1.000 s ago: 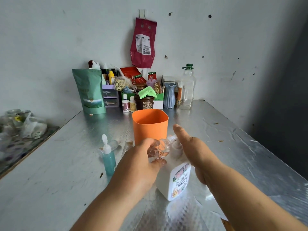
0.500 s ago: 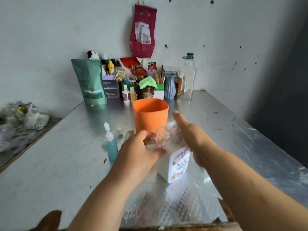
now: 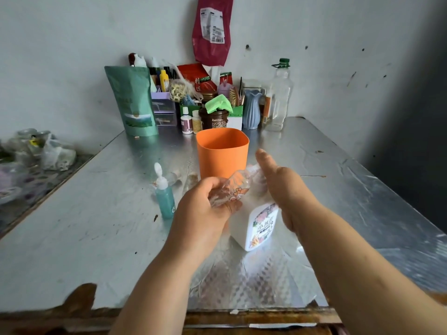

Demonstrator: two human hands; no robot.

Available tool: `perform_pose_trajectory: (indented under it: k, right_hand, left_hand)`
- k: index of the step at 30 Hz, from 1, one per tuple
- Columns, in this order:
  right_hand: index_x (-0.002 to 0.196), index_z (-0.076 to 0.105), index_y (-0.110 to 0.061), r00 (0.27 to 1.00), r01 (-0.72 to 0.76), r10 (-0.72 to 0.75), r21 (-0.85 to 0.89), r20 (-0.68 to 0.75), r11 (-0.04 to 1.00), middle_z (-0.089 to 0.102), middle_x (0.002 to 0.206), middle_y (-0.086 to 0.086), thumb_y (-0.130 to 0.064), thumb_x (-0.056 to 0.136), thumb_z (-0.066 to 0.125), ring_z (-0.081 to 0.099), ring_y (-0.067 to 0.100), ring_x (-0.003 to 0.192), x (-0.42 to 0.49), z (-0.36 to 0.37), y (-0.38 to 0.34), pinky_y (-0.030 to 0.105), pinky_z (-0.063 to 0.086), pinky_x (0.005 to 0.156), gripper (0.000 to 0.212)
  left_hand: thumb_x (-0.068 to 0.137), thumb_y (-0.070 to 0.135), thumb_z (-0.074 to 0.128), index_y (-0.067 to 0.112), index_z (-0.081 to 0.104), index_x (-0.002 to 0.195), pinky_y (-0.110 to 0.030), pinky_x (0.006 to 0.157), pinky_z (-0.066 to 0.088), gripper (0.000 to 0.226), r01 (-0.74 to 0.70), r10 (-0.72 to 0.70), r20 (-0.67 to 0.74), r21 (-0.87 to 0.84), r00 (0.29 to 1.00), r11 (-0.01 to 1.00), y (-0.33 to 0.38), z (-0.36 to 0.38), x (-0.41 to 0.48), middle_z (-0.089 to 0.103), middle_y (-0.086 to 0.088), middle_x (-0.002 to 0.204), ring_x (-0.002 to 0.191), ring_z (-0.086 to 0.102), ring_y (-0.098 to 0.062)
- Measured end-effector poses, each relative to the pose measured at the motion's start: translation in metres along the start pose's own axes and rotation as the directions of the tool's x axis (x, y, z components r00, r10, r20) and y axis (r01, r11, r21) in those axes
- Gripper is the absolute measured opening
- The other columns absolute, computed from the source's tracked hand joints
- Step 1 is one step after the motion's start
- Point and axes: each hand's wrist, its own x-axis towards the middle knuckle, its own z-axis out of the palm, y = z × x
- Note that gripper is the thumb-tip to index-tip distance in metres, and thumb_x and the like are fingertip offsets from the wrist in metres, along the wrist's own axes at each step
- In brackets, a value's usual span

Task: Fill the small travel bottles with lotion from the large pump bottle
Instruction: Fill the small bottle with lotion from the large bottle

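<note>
On table [image 3: 96,226] | left fingers [image 3: 205,189] grip clear bottle [image 3: 235,187] | right fingers [image 3: 266,163] straight | pump bottle [image 3: 256,226] reads maybe 小苏打

In front of the orange cup [image 3: 222,153], the left hand [image 3: 203,213] grips a clear travel bottle [image 3: 229,189] against the white pump bottle [image 3: 258,226]; the right hand [image 3: 283,187] rests on its pump. A teal bottle [image 3: 165,201] stands left of the cup.

A lived-in home corner: a foil-covered worktop [image 3: 314,165] against a scuffed white wall [image 3: 72,44], its far edge crowded with a blue vase [image 3: 251,110], a green pouch [image 3: 134,105] and jars.
</note>
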Motion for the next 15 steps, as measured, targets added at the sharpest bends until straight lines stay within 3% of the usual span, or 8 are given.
perform_pose_trajectory:
  k: [7, 10, 12, 15]
  right_hand:
    - [0.087, 0.057, -0.018, 0.997, -0.069, 0.070, -0.032, 0.014, 0.997, 0.059, 0.085, 0.000, -0.064, 0.092, 0.040, 0.050, 0.015, 0.073, -0.0008, -0.0018, 0.0004, 0.025, 0.030, 0.057, 0.049]
    - [0.077, 0.057, -0.018, 0.995, -0.090, 0.089, 0.021, 0.037, 0.996, 0.062, 0.067, -0.006, -0.060, 0.093, 0.042, 0.057, 0.008, 0.057, -0.0041, -0.0051, -0.0018, 0.022, 0.039, 0.050, 0.048]
    - [0.075, 0.057, -0.017, 0.994, -0.100, 0.097, 0.063, 0.047, 0.993, 0.061, 0.060, -0.008, -0.057, 0.094, 0.044, 0.059, 0.005, 0.048, -0.0067, -0.0044, -0.0049, 0.020, 0.042, 0.043, 0.045]
    - [0.077, 0.056, -0.019, 0.995, -0.097, 0.095, 0.069, 0.030, 0.993, 0.059, 0.071, -0.007, -0.059, 0.092, 0.045, 0.052, 0.001, 0.059, -0.0052, -0.0034, -0.0055, 0.020, 0.036, 0.048, 0.044]
  left_hand:
    - [0.079, 0.029, 0.079, 0.032, 0.062, 0.115, -0.023, 0.085, 0.049, 0.039, 0.015, -0.017, 0.025, 0.095, 1.000, 0.995, 0.0043, -0.0001, -0.0030, 0.069, 0.017, 0.108, 0.098, 0.064, 0.000]
    - [0.080, 0.031, 0.078, 0.033, 0.061, 0.117, -0.019, 0.082, 0.045, 0.040, 0.019, -0.024, 0.040, 0.125, 0.999, 0.992, 0.0079, -0.0015, -0.0023, 0.067, 0.018, 0.111, 0.102, 0.063, 0.000]
    - [0.080, 0.031, 0.078, 0.032, 0.060, 0.119, -0.021, 0.086, 0.046, 0.043, 0.018, -0.025, 0.051, 0.137, 0.998, 0.990, 0.0098, -0.0028, -0.0008, 0.067, 0.019, 0.112, 0.104, 0.062, -0.001]
    - [0.080, 0.026, 0.078, 0.030, 0.060, 0.119, -0.031, 0.094, 0.050, 0.043, 0.017, -0.024, 0.058, 0.124, 0.998, 0.992, 0.0097, -0.0046, 0.0021, 0.068, 0.016, 0.113, 0.104, 0.063, -0.003]
